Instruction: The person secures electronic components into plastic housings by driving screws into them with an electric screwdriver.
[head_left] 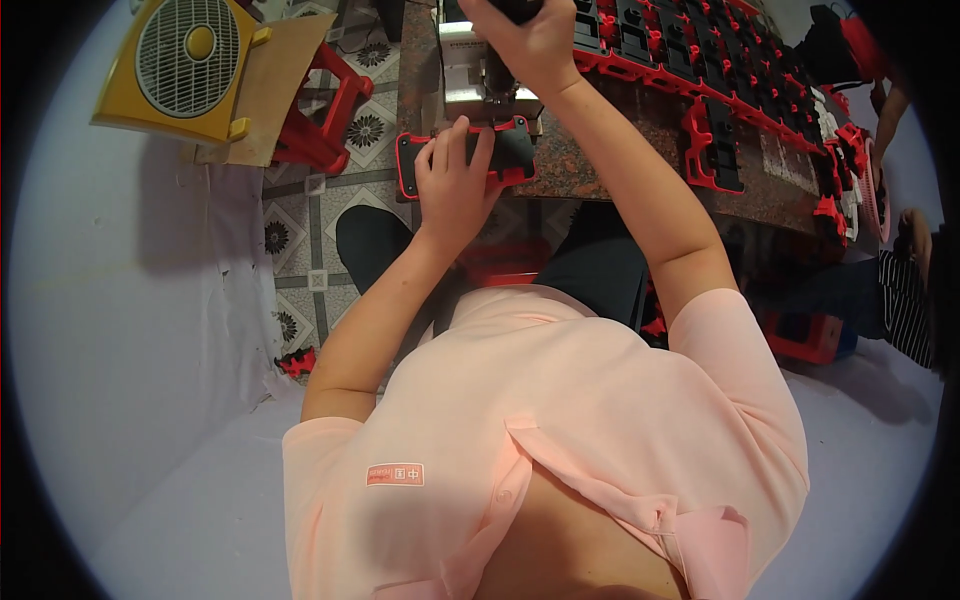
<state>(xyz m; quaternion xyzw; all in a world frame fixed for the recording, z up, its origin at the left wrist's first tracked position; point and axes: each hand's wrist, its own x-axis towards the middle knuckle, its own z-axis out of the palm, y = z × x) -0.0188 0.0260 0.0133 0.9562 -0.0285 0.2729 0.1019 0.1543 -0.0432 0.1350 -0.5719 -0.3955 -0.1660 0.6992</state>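
My left hand [455, 175] presses down on a flat black part with a red rim [515, 150] at the front edge of the brown stone-topped bench [600, 150]. My right hand [530, 40] grips the dark handle [515, 8] of a small grey press machine [470, 70] that stands right above the part. The handle's top is cut off by the frame edge. My pink shirt fills the lower half of the view.
Rows of several black-and-red parts [700, 50] cover the bench to the right. A yellow box fan [185, 65] leans on a board and red stool [330, 100] at left. Another person's arm [890, 110] shows at far right. Red crates [810, 335] sit under the bench.
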